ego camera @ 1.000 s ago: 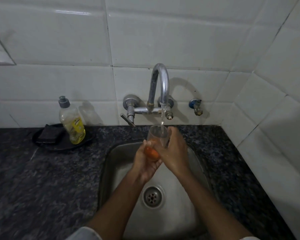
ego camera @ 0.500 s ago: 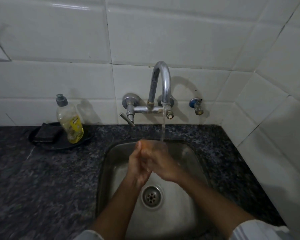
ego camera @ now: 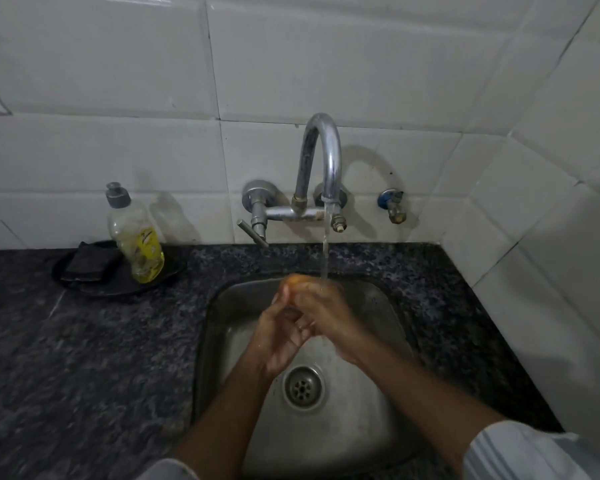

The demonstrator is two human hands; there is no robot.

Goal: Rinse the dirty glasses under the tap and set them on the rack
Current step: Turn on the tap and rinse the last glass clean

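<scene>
Water runs from the chrome tap onto my hands over the steel sink. Both hands are clasped round a glass just under the stream. Only its orange end shows above my fingers; the clear part is hidden and blurred. My right hand wraps over the glass from the right, with the water striking its knuckles. From the left and below, my left hand cups the glass with curled fingers. No rack is in view.
A dish-soap bottle and a dark sponge sit on a black tray on the granite counter, left of the sink. A small blue valve sticks out of the tiled wall, which closes the right side.
The glass was upright under the spout with its rim up. My hands have lowered it into the sink and tipped it, so that they now cover most of it.
</scene>
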